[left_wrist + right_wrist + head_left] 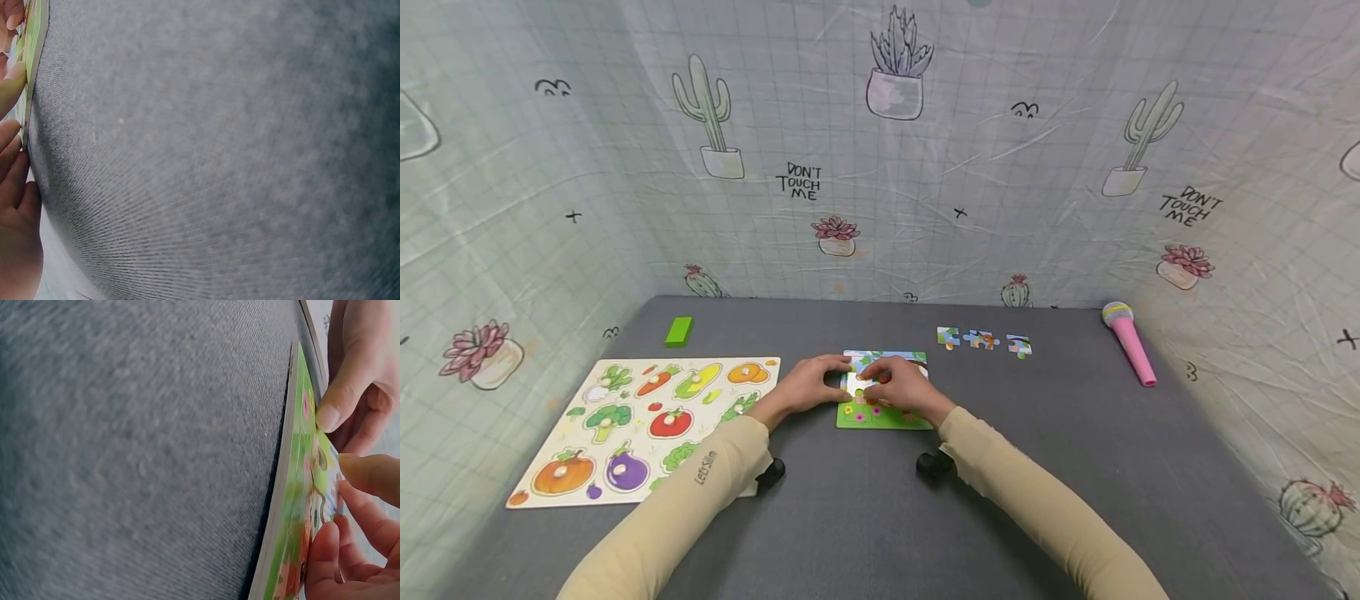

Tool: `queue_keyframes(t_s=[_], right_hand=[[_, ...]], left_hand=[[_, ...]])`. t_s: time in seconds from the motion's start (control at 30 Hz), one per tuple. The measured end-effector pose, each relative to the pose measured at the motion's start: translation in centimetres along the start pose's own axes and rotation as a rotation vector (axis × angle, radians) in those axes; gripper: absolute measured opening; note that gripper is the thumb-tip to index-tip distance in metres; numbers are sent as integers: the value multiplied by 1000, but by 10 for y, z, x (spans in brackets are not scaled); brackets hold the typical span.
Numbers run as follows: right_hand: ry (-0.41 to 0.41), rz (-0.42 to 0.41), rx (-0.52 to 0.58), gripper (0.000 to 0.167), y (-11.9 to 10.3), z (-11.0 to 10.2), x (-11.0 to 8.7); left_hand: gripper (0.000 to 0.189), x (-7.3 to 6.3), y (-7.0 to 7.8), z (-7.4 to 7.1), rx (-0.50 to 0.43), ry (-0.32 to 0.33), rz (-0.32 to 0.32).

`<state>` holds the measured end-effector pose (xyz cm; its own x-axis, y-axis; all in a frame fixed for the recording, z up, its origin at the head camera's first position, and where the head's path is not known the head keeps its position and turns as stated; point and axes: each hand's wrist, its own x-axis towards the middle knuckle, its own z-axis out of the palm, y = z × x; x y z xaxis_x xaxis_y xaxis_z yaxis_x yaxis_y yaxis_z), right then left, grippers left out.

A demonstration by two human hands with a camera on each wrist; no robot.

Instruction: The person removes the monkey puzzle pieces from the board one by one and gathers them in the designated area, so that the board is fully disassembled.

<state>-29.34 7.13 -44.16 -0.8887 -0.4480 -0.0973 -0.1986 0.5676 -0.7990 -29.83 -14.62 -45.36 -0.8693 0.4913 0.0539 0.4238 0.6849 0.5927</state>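
A small jigsaw puzzle board [887, 419] with a green lower border lies flat on the table. My left hand [808, 383] rests at its left edge, thumb near the lower corner and fingers farther up; in the right wrist view the left thumb [330, 415] touches the edge. Over the board's white, unfilled patch, my right hand [906, 387] pinches a small puzzle piece between thumb and fingers, the piece mostly hidden by the fingertips. The right fingers [369, 515] are close over the picture in the right wrist view.
Several loose jigsaw pieces [981, 339] lie behind the board to the right. A wooden vegetable puzzle board [640, 450] sits at the left, partly under the left forearm. Behind it is a green block [678, 332]. A pink toy microphone [1131, 343] lies at the far right.
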Motion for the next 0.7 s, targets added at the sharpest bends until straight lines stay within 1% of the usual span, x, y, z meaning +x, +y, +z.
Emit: queue_keyframes(t_s=[0.17,0.37,0.5,0.63,0.7], right_hand=[[15,-49,-36,26,-2,1,-2],[47,-67,-63,27,-3,3,-2],[51,-45,-48,29,0,0,-4],[32,-4,-9,29,4,-2,-4],[26,3,3,28,4,-3,-4]], left_hand=[[53,0,1,-1,4,-4,-3],[52,0,1,-1,-2,-16,-6],[52,-1,1,-1,-13,-20,-7],[51,-1,-1,-1,-10,-19,-5],[50,-2,0,0,-11,-18,-3]])
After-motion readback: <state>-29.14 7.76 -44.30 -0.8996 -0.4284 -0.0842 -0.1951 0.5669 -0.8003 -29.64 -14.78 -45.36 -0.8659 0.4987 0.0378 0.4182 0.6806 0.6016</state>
